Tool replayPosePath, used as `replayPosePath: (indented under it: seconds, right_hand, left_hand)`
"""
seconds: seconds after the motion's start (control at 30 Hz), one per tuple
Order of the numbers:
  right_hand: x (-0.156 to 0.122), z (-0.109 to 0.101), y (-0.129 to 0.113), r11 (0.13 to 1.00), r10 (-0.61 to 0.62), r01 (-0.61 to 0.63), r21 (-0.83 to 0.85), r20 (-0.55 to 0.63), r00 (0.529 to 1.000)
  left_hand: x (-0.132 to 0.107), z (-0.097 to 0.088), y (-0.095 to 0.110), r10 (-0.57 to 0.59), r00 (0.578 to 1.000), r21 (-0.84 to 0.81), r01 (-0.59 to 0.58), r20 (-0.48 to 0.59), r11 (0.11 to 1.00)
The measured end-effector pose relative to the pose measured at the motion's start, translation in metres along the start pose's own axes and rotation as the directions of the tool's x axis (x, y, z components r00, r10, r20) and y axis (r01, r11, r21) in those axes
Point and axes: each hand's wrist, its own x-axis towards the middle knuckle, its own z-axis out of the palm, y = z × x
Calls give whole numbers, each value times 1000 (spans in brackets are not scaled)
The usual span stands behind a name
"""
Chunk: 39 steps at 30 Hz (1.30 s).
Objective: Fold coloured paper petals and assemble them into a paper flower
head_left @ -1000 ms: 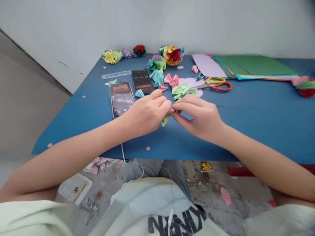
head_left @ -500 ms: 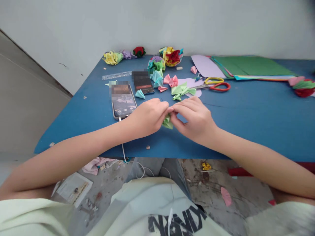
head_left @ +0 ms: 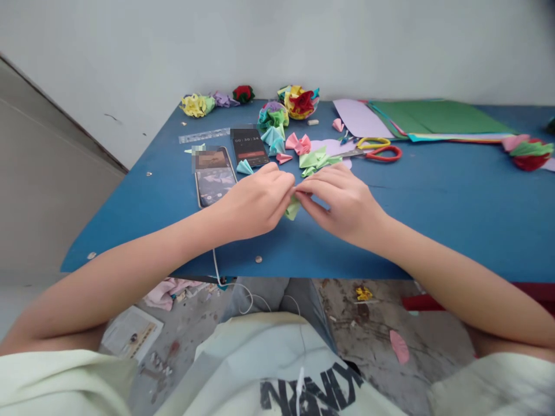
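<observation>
Barely shifted since half a second back: both hands nudged a touch toward the far edge, folded bit now poking out lower between them. Left hand (head_left: pixel 255 203) curled shut, pinching the green paper piece (head_left: pixel 292 208) at the fingertips. Right hand (head_left: pixel 344 202) pinching the same piece from the other side, fingers meeting the left ones. Held just above the blue tabletop (head_left: pixel 433 208), near its front edge. Just past the hands: two phones (head_left: pixel 215 176), a scatter of small folded cones (head_left: pixel 318 159) in green, pink and teal, red-and-yellow scissors (head_left: pixel 373 151). Further back, paper flowers (head_left: pixel 299 101) and a stack of coloured sheets (head_left: pixel 437 118)
</observation>
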Motion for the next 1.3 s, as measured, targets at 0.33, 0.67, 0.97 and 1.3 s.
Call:
replayPosePath:
  seconds: [0.33,0.67,0.97,1.3]
  right_hand:
    - [-5,9,-6,999,50,-49,14,-36,998]
    - [-6,13,-6,995,88,-81,61,-130,988]
    - [-4,6,-6,1000,15,-17,-17,-104,994]
    - [-5,0,-20,938,-79,54,-342,-60,995]
  left_hand:
    - [-1,-5,-4,-1,999,-45,-2,-53,999]
    - [-4,-10,-1,-118,993,-13,117,-27,993]
    - [-2,-3,5,-113,992,-70,110,-51,992]
    - [-4,-6,12,-140,990,-175,144,32,974]
